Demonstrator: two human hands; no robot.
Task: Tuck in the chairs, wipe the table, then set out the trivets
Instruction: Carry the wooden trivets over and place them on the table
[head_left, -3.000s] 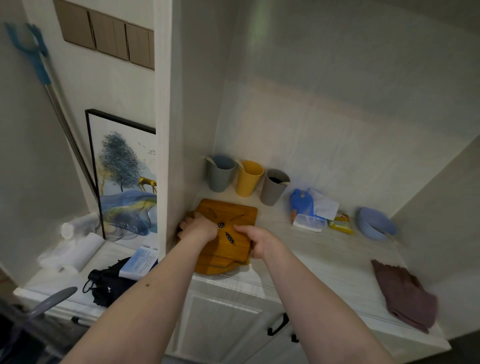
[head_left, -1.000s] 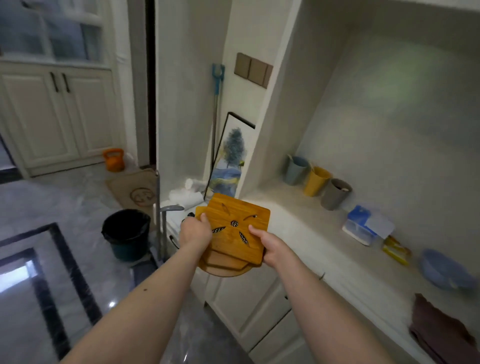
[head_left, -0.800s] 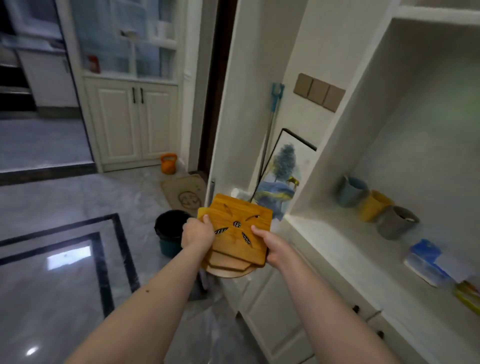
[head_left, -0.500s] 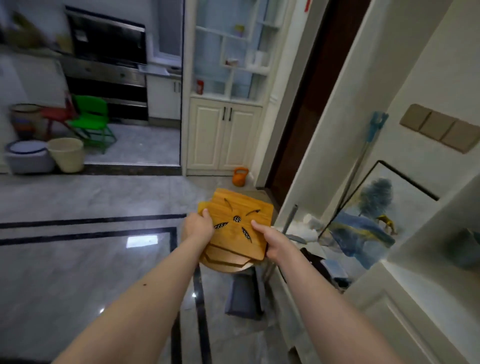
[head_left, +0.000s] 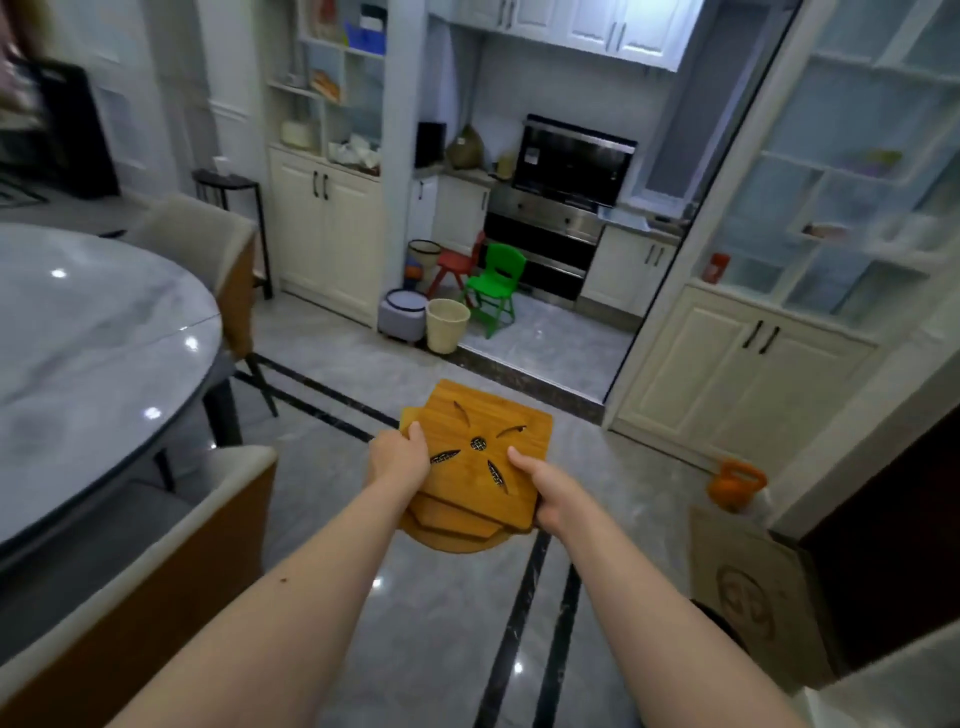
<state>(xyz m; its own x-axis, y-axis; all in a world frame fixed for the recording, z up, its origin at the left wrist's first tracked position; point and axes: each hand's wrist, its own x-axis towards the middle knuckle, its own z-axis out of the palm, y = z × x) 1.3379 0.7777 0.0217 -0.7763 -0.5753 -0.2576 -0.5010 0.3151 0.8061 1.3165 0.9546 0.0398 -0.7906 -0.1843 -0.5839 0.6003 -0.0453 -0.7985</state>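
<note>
Left hand (head_left: 397, 460) and right hand (head_left: 545, 488) each grip 1 side of the trivets (head_left: 488, 452), stacked and held level at mid-frame. Worktop (head_left: 93, 332) lies to the left, nearer the left hand; chairs (head_left: 208, 244) stand at its rim.

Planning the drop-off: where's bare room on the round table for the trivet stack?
The visible part of the round table looks bare from its near rim above the front chair to the far chair. Its left side is cut off. Both hands, left hand and right hand, grip the trivets, so neither is free.
</note>
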